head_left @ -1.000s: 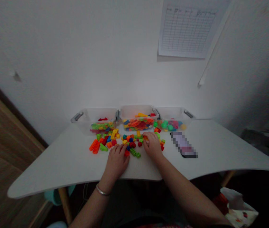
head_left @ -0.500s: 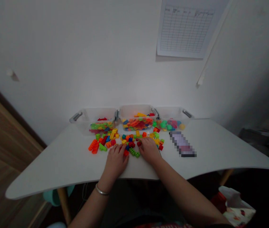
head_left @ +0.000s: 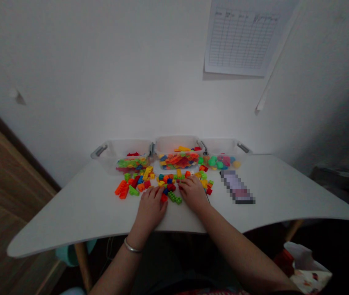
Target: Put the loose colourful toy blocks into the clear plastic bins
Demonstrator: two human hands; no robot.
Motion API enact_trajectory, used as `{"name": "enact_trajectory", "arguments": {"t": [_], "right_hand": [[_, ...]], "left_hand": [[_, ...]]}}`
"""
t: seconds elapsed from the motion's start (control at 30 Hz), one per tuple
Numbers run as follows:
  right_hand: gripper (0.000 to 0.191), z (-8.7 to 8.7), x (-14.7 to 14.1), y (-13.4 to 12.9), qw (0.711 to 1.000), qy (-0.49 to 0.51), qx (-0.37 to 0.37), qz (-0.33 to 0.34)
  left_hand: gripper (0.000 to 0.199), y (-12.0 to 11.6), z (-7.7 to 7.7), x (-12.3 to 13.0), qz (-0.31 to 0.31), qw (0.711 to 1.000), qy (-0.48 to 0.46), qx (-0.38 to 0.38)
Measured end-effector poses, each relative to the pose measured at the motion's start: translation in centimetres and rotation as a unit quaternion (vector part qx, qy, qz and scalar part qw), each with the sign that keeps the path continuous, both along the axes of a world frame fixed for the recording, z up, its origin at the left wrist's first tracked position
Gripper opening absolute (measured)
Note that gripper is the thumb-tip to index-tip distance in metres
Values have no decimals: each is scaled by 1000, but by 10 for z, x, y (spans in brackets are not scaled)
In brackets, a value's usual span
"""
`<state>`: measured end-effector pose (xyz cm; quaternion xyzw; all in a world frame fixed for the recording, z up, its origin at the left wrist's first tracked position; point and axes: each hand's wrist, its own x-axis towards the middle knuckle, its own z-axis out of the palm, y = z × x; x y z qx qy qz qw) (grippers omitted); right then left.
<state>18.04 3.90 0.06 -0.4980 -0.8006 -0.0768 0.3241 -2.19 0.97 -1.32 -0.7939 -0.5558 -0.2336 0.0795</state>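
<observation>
Colourful toy building bricks lie in a loose spread on the white table [head_left: 100, 209]. My left hand [head_left: 152, 207] rests on the near side of the pile, fingers bent, with an orange-red brick [head_left: 164, 198] between thumb and forefinger. My right hand [head_left: 194, 194] is curled over the pile's right part. Its fingertips close around a dark red brick [head_left: 180, 187], mostly hidden beneath them. Between the hands lie a long green brick [head_left: 174, 197], a red brick [head_left: 171, 187] and a blue brick [head_left: 165, 191].
Against the wall stand three clear bins: a left bin [head_left: 128, 145] and a middle bin [head_left: 177, 143] with plastic pieces, and a right bin [head_left: 223, 145] with rounded coloured pieces. A blurred-out phone [head_left: 238, 187] lies right of the bricks. Orange bricks [head_left: 122, 189] lie at the left.
My right fingers have shifted slightly and now cover more of the dark red brick. My left hand and the other bricks look unmoved.
</observation>
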Motion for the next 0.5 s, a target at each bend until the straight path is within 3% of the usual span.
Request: {"name": "enact_trajectory", "arguments": {"t": [0.27,0.5], "right_hand": [[11,2,1,-3,999,-32,-4,1],[19,-1,0,-3,1000,-3,-30,-2]], "left_hand": [[46,-1,-1,0,2,1000,-11,3],[47,-1,0,0,-1,1000,-6,-2]]}}
